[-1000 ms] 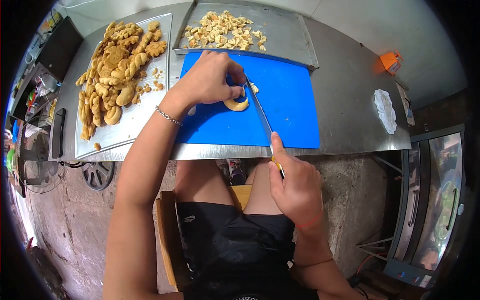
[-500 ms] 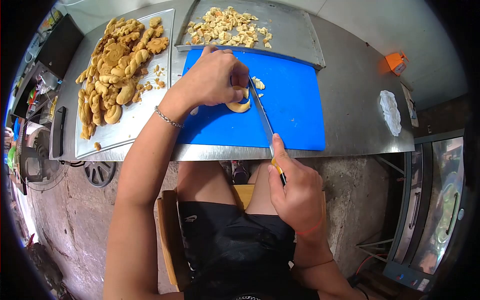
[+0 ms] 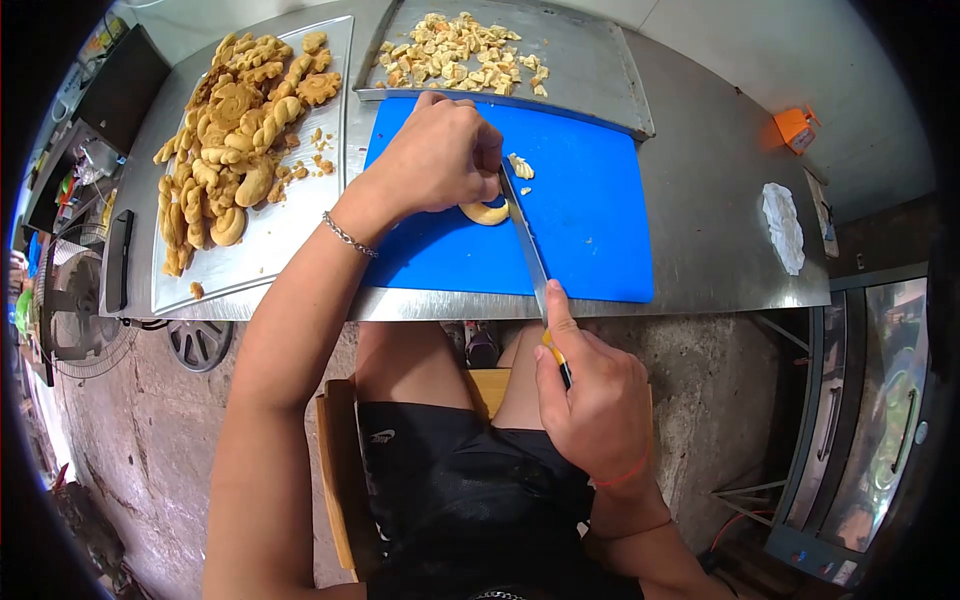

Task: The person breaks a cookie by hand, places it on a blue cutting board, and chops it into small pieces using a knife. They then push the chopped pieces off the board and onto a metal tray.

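Note:
My left hand point(image 3: 448, 158) is closed, its fingertips pressed down over a curved piece of bread point(image 3: 487, 213) on the blue cutting board point(image 3: 590, 235). The hand covers part of the bread. In my right hand point(image 3: 600, 405) is a long knife point(image 3: 529, 250) with a yellow and black handle. My index finger stretches along the start of its blade. The blade points away from me, its tip end close beside my left fingertips and the bread. Just right of the blade lie small cut pieces point(image 3: 520, 167) of bread.
A metal tray point(image 3: 600, 75) behind the board holds many bread chunks point(image 3: 460, 55). To the left, another tray point(image 3: 270, 250) carries a heap of twisted and round breads point(image 3: 235, 130). Farther right are a crumpled white cloth point(image 3: 782, 228) and an orange object point(image 3: 796, 128).
My left hand has shifted slightly right and covers more of the bread. The knife tip stays beside the fingers; the view has moved a little.

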`<action>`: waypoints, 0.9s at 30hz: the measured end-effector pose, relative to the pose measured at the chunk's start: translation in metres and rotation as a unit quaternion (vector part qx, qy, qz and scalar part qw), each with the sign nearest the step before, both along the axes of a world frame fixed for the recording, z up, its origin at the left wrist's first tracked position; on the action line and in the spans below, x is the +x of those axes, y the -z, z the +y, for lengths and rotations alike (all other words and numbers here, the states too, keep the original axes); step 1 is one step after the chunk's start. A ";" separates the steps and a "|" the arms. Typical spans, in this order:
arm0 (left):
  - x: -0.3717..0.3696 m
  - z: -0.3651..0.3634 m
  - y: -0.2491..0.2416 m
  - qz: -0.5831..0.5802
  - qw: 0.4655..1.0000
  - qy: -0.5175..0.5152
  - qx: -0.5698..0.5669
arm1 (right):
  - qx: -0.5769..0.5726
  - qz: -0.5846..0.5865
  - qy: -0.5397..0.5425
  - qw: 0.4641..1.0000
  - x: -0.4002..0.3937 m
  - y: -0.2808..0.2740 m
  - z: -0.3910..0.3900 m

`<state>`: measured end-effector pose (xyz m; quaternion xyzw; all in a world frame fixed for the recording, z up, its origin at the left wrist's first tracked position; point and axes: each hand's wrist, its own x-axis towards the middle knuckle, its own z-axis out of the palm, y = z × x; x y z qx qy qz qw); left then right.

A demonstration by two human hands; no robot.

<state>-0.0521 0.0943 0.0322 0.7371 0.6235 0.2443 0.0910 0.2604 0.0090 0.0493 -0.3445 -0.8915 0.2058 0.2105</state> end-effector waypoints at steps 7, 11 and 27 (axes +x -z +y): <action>0.003 -0.001 0.000 -0.016 1.000 -0.002 0.008 | 0.016 -0.098 0.019 0.995 -0.014 -0.001 0.011; 0.001 0.000 0.001 -0.039 0.999 0.002 0.018 | 0.048 -0.142 0.029 0.988 -0.036 0.012 0.029; -0.005 0.001 -0.008 -0.098 0.995 0.011 -0.015 | -0.036 -0.042 0.047 0.997 0.023 -0.008 0.005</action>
